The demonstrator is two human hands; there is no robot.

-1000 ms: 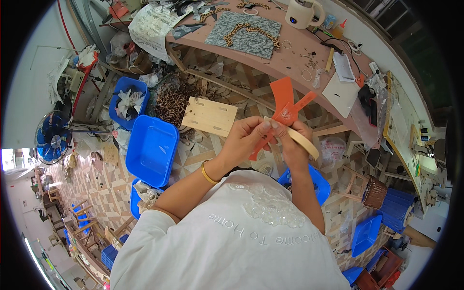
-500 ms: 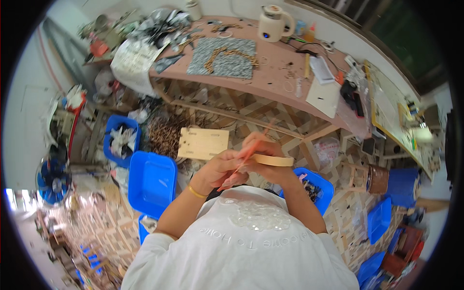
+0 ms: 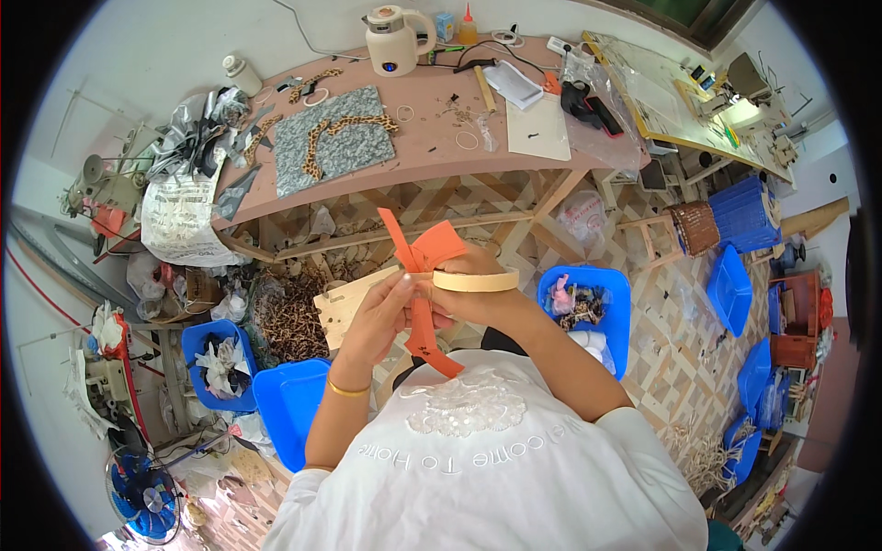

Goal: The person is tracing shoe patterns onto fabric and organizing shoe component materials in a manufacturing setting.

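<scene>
In front of my chest I hold flat orange-red strips [image 3: 422, 329], thin and angular like cut sheet material, fanned out in several directions. My left hand [image 3: 378, 317] pinches them between thumb and fingers near their middle. A narrow beige roll of tape [image 3: 476, 281] sits at my right hand [image 3: 470, 306], seen nearly edge-on and covering part of the fingers. Those fingers are closed at the strips, close beside the left fingertips. Whether a length of tape lies on the strips I cannot tell.
Ahead stands a pinkish table [image 3: 427, 138] with a grey mat [image 3: 335, 138], leopard-patterned strips and an electric kettle [image 3: 393, 41]. Blue bins [image 3: 292, 404] flank me, the right bin [image 3: 617, 312] holding scraps. A light wooden stool [image 3: 342, 303] stands beyond my left hand. Brown scraps [image 3: 292, 312] litter the floor.
My view has swung to the right. The orange-red strips, seen nearly edge-on before, now face me and are spread apart. Both hands remain together around them.
</scene>
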